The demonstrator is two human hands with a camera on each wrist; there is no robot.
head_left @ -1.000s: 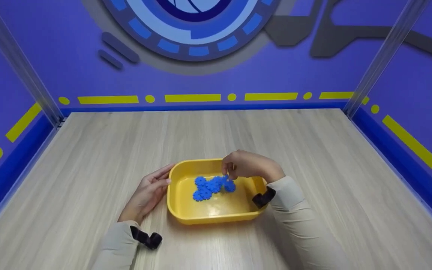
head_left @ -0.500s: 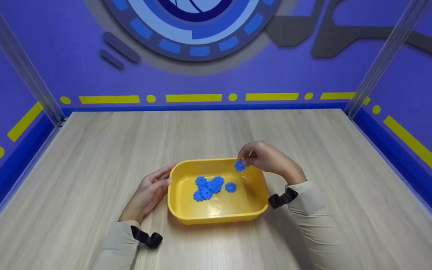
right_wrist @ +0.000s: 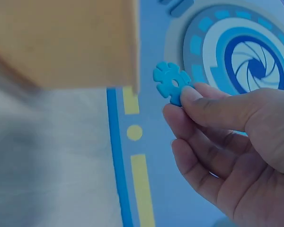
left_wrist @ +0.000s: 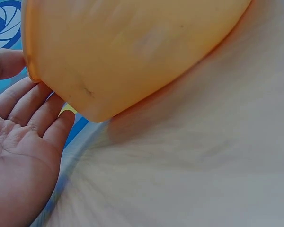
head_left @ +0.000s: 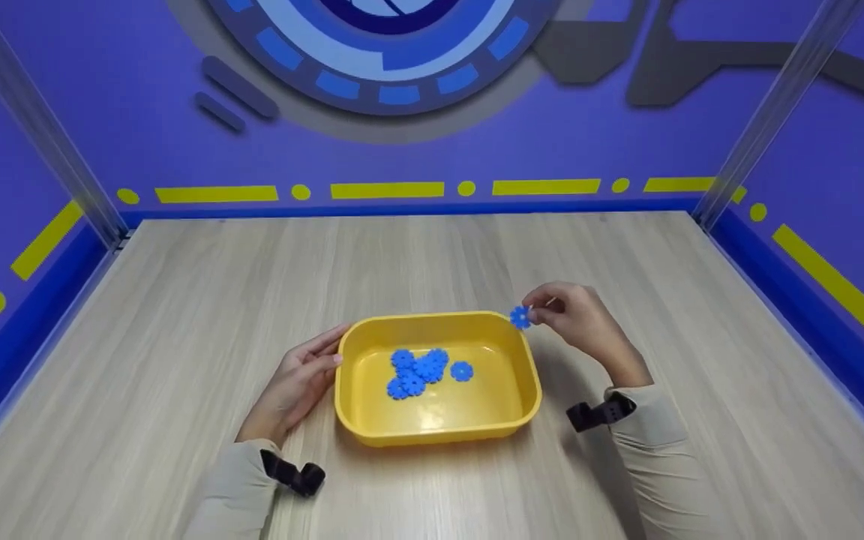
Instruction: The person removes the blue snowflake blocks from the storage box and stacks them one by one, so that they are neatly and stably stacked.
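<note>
In the head view a yellow plastic tub (head_left: 503, 367) stands on the table with several blue snowflake-shaped interlocking discs in it. Most lie in an overlapping cluster (head_left: 413, 375); a single blue disc (head_left: 462, 371) lies just right of it. At the tub's left side my left hand (head_left: 301, 390) holds the rim, thumb on top and fingers along the outer wall (left_wrist: 113, 56). My right hand (head_left: 578, 319) pinches one blue notched disc (right_wrist: 173, 82) between thumb and index finger, by the tub's far right corner. The remaining fingers of that hand curl loosely beneath.
Around the tub lies the pale wood-grain table (head_left: 267, 277). Blue-purple panels (head_left: 402, 165) with yellow markings close off its back and sides. A black camera mount (head_left: 601, 412) sits on the right wrist, another (head_left: 293, 478) on the left.
My right hand has lifted a blue disc out of the tub and carried it right, to the far right corner of the rim. The left hand and the tub have stayed in place.
</note>
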